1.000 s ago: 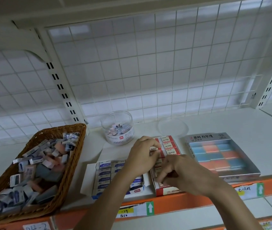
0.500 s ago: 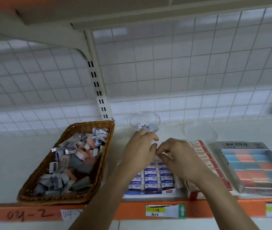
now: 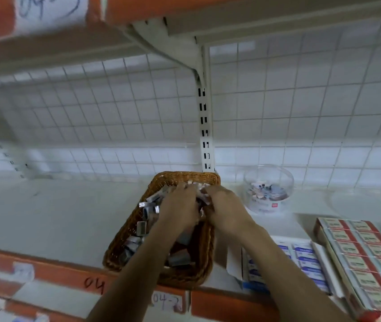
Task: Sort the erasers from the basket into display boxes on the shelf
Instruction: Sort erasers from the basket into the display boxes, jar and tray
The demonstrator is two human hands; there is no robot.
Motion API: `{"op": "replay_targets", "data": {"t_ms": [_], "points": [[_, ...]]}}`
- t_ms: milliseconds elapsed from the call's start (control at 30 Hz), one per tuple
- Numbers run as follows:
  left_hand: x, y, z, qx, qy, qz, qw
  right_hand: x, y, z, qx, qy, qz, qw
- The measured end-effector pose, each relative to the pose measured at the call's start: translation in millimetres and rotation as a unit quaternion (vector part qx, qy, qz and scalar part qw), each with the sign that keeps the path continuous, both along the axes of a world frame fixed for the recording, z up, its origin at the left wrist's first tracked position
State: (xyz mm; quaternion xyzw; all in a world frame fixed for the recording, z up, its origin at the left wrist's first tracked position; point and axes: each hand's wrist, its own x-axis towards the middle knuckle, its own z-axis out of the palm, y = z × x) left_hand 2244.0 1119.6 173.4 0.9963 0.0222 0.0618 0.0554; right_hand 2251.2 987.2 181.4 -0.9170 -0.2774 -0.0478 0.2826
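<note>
While both arms reach forward side by side, left hand (image 3: 180,205) and right hand (image 3: 226,208) sit inside the wicker basket (image 3: 124,233), over its far half. Knuckles up, fingers turned down into the heap. Hands almost touching each other.

Grip: fingertips lost in blur and among the wrappers. Cannot tell whether either hand is grasping an eraser or merely resting on the pile.

Erasers (image 3: 143,228): loose jumble filling the basket, mostly grey and white sleeves, a few pinkish ones underneath the forearms.

Basket position: near end at the front edge of the shelf (image 3: 57,217), far end close to the back edge, just below the slotted upright (image 3: 205,126).

Right of the basket, toward the back edge: clear round tub (image 3: 268,189), open, small items at the bottom.

Along the front edge, right of the basket: blue-labelled display box (image 3: 305,259), rows packed, just beside the basket. Red-labelled display box (image 3: 366,252) next to it, toward the right-hand end, rows also packed.

Orange strip (image 3: 231,305) runs along the front edge; paper tag (image 3: 166,300) on it reads "04-2", below the basket.
</note>
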Motion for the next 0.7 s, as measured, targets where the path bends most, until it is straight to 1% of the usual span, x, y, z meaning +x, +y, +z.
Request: {"op": "replay_targets", "data": {"t_ms": [67,167,267,333,400,500,600,700], "points": [[8,13,-6,-0.014,0.011,0.01,1.0,13,15,-5,-0.021,0.009,-0.019,1.0],[13,22,-15,-0.02,-0.017,0.017,1.0,29,26,-10,-0.045,0.021,-0.049,0.998],[14,26,-17,-0.065,-0.044,0.016,0.997,38,34,-10,-0.094,0.035,-0.056,0.993],[14,27,-17,-0.085,-0.057,0.018,0.995,41,37,-10,-0.1,0.032,-0.067,0.992],[13,26,-15,-0.094,-0.069,0.02,0.993,42,39,-11,-0.085,0.026,-0.079,0.993],[12,24,-14,-0.141,-0.108,0.026,0.984,42,37,-14,-0.054,0.018,-0.083,0.995],[12,23,-13,-0.185,-0.134,0.032,0.973,42,32,-17,0.006,0.019,-0.066,0.998],[9,19,-10,-0.212,-0.137,0.028,0.967,41,23,-18,0.076,0.032,-0.039,0.996]]}}
